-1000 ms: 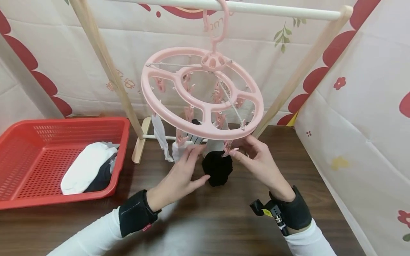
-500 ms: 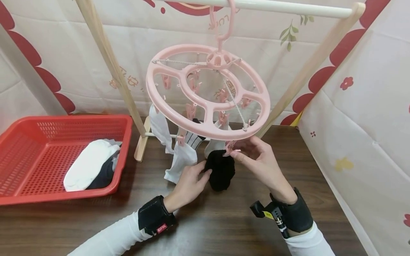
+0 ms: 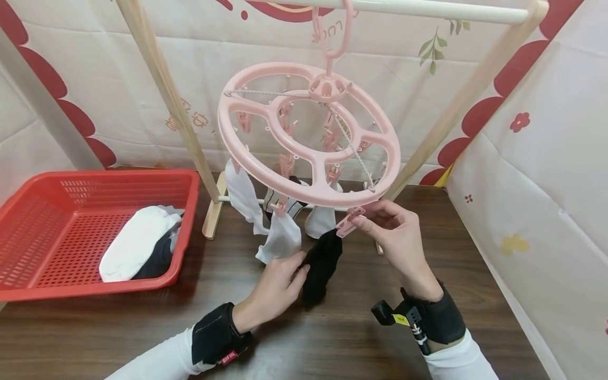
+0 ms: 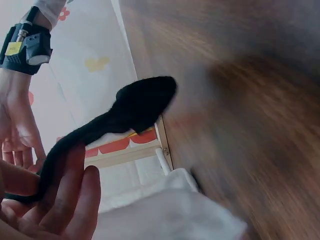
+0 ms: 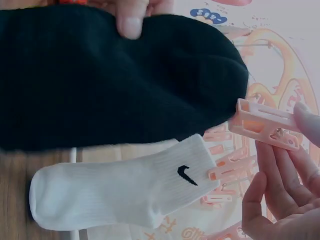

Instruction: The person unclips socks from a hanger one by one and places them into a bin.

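Note:
My left hand [image 3: 273, 285] pinches a black sock [image 3: 323, 272] along its side, below the hanger; in the left wrist view the sock [image 4: 145, 102] runs out past the curled fingers. My right hand [image 3: 396, 237] holds a pink clothespin [image 3: 350, 221] between thumb and fingers. The clothespin's tip [image 5: 240, 112] meets the toe end of the black sock [image 5: 125, 85] in the right wrist view. Above is the round pink hanger [image 3: 328, 196] the clothespin belongs to. A white sock [image 5: 115, 187] with a black tick mark hangs clipped beside the black one.
Several other socks, such as a white one [image 3: 244, 195], hang from the ring's left and back. A red basket [image 3: 76, 243] with folded socks [image 3: 133, 245] stands at left. Wooden posts [image 3: 161, 95] hold up a white rail [image 3: 437, 11]. Fabric walls enclose the table.
My left hand, first apart from the black sock, has taken hold of its side and drawn it down and left. My right hand stays at the clothespin, which now tilts toward the sock.

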Demonstrator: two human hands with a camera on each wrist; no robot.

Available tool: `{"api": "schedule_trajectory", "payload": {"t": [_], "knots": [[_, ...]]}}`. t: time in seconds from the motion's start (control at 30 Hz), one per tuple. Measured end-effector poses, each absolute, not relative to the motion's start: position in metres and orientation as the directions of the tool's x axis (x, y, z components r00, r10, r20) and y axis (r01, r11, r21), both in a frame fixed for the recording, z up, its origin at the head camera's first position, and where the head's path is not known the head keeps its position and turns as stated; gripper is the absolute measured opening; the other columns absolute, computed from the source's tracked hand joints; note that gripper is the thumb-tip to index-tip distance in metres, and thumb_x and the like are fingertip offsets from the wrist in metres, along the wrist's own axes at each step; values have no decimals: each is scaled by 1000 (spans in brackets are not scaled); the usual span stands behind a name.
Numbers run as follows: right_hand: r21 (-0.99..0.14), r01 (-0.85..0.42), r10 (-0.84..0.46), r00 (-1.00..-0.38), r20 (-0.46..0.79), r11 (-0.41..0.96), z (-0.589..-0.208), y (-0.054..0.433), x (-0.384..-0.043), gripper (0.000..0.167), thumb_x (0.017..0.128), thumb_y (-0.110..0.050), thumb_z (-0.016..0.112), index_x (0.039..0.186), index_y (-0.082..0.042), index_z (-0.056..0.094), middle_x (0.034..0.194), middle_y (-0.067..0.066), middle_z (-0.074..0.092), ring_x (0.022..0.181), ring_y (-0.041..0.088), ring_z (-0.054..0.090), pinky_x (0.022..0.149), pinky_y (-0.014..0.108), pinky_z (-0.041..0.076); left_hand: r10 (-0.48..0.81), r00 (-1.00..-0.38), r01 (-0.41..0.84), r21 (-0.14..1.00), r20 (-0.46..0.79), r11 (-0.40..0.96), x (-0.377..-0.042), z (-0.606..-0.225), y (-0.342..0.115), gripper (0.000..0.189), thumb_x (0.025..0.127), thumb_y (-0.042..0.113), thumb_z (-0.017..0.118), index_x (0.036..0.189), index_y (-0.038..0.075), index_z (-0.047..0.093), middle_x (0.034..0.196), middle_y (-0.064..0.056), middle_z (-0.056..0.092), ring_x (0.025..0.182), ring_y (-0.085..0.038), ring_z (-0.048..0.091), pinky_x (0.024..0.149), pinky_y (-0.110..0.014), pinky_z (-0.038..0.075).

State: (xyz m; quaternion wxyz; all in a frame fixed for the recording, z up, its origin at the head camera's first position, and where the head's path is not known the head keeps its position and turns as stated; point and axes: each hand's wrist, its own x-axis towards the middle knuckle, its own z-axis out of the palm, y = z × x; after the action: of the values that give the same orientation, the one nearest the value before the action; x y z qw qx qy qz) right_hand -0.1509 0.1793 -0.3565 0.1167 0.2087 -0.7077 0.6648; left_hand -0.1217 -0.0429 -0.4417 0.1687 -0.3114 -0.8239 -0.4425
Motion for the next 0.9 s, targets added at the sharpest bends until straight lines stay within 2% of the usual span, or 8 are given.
{"api": "schedule_trajectory", "payload": {"t": [0.13,0.33,0.53,0.6,0.73,0.9], "knots": [[-900,-432,-99,-900,425,58,-356,182,-150,18,84,5,70,101,8,67,93,7,71,84,17,66,73,24,52,371,-755,656,619,541,432,-116,-441,-49,14,88,-2,58,81,10,55,65,7,47,59,-7,45,54,-22,38],[-922,-380,-77,-924,374,75,-359,184,-149,23,85,5,69,107,1,67,97,6,69,89,18,65,78,25,52,389,-751,660,599,533,454,-107,-438,-62,18,83,-5,56,91,11,62,75,6,61,68,-4,53,60,-24,45],[-935,-355,-73,-932,355,-8,-364,187,-148,30,89,7,62,117,-4,62,106,8,65,97,18,63,85,26,50,384,-765,644,627,518,438,-100,-435,-77,26,83,-8,55,97,11,64,84,6,65,70,-3,53,63,-22,46],[-936,-347,-80,-933,350,-56,-366,189,-148,32,89,8,60,119,-3,60,108,8,65,98,18,63,86,26,49,373,-760,650,614,533,448,-99,-435,-84,27,81,-10,55,97,11,64,82,7,64,67,-2,52,61,-21,45],[-948,-286,-114,-947,302,-138,-373,194,-147,32,91,7,59,123,0,56,112,8,65,102,18,62,88,27,48,355,-773,633,605,526,482,-97,-434,-99,30,79,-11,57,97,12,65,83,8,65,67,-1,53,60,-23,46],[-964,-209,-162,-958,235,-163,-384,201,-145,30,93,3,58,123,1,55,111,11,65,104,19,63,91,28,47,342,-785,616,596,516,515,-94,-424,-121,33,77,-13,59,98,11,66,87,6,67,69,-1,54,60,-26,49]]}}
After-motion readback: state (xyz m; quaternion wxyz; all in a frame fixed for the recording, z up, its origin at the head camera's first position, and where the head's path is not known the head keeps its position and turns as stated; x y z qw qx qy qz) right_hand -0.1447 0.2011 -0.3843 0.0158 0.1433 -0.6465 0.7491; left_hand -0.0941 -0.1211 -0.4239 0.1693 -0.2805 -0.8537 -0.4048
